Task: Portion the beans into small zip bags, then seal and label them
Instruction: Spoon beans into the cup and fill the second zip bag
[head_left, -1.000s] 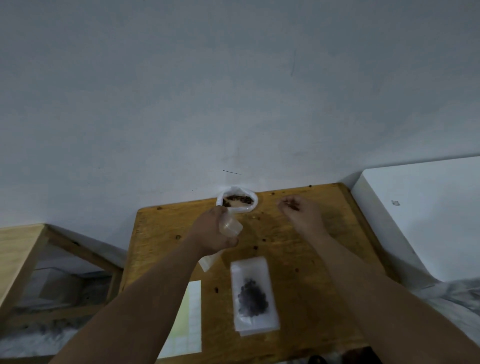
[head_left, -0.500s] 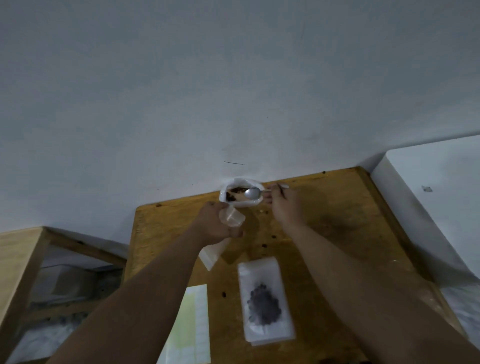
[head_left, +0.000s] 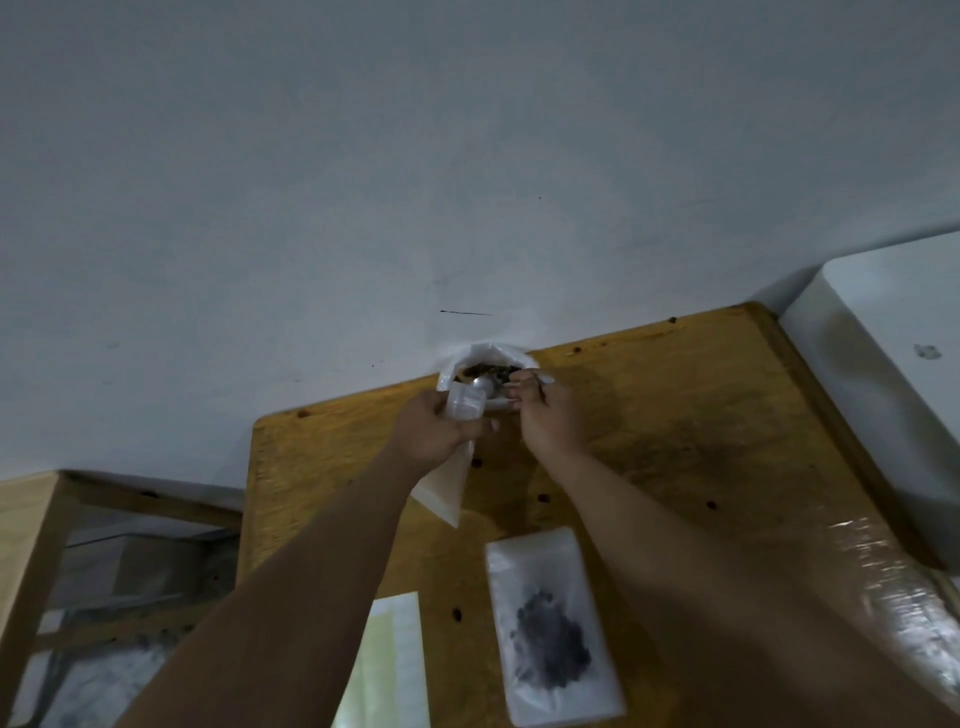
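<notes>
a: beans (head_left: 485, 370), a dark, pebbly heap that I see in the open mouth of a white, crinkled plastic sack (head_left: 467, 358), which stands at the table's far edge against the wall.

b: spoon (head_left: 483, 385), dull metal, with its rounded bowl at the sack's rim, just above the small zip bag (head_left: 464, 408). I cannot tell whether it carries beans.

c: right hand (head_left: 550, 423), fingers curled, pinching the spoon's handle. The handle's end juts out to the right.

d: left hand (head_left: 434, 434), closed round the upper part of the small zip bag and holding its mouth open as a rounded, translucent ring. The bag's flat, clear lower part hangs below the hand. I cannot tell whether its bottom corner touches the wood.

e: filled zip bag (head_left: 553, 623), a clear rectangle lying flat near me with a dark mound of beans at its middle, well apart from both hands.

f: label sheet (head_left: 392, 665), pale and smooth, flat beside the filled zip bag and partly hidden by the left forearm.

g: table (head_left: 675, 441), yellowish wood with rounded corners, visible grain and dark stains, dotted with loose beans (head_left: 544, 498). Shiny, wrinkled plastic film (head_left: 893, 597) covers its near right corner.

h: surroundings, with a smooth white block (head_left: 883, 338) to the right, a bare wooden frame (head_left: 31, 519) to the left, and a plain grey-white wall (head_left: 467, 156) behind.
</notes>
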